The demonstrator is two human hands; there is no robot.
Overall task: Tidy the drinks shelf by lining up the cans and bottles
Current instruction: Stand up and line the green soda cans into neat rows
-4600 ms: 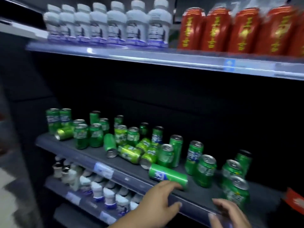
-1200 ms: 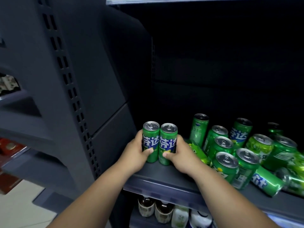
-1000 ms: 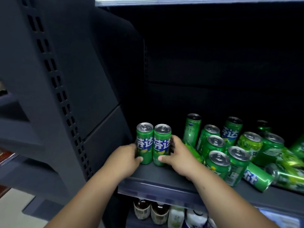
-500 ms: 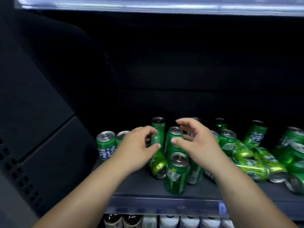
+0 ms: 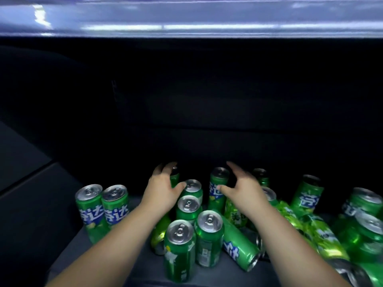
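Green soda cans crowd a dark grey shelf. Two upright cans stand side by side at the shelf's left end. My left hand reaches into the cluster with spread fingers, arched round a tall can at the back, thumb beside a shorter can. My right hand is spread beside another upright can, thumb near its label. Neither hand plainly grips anything. Two more upright cans stand near the front edge; a can lies on its side next to them.
To the right, several cans lie tipped over or leaning, mixed with upright ones. The pale edge of the shelf above runs overhead. A dark side panel closes the left; the back is in shadow.
Both hands have let go of the two left-end cans, which now stand at the shelf's left, and have moved right and deeper into the jumbled cluster, fingers spread wider.
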